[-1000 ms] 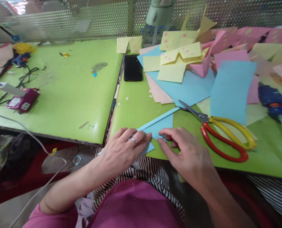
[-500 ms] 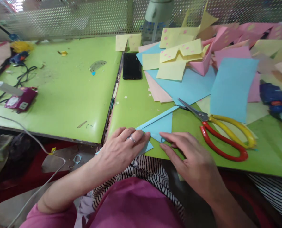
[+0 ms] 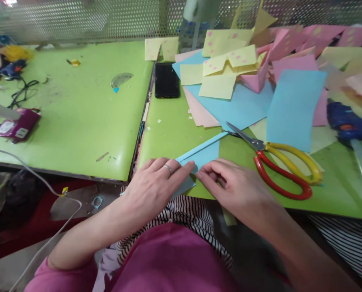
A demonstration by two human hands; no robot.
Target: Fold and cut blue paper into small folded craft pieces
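A sheet of blue paper point(image 3: 210, 154) with a narrow folded strip along its upper edge lies near the table's front edge. My left hand point(image 3: 156, 178) rests flat across its left part, fingers stretched out, a ring on one of them. At the lower right of the sheet, my right hand point(image 3: 237, 182) pinches the paper between thumb and fingers; the exact spot is partly covered by the fingertips. Just beyond the right hand lie scissors point(image 3: 262, 147) with one red and one yellow handle, blades slightly apart and pointing toward the sheet's far tip.
Pink, yellow and blue paper pieces point(image 3: 249, 107) are heaped at the back right, beside a black phone point(image 3: 167, 81) and a bottle point(image 3: 196, 30). A blue glue gun point(image 3: 348, 121) lies far right. Left are a purple power socket point(image 3: 19, 123), its cord and a protractor point(image 3: 121, 80).
My right hand has moved slightly left along the paper, its fingers drawn closer to my left hand. My left hand stays on the sheet. The whole view has shifted a little.
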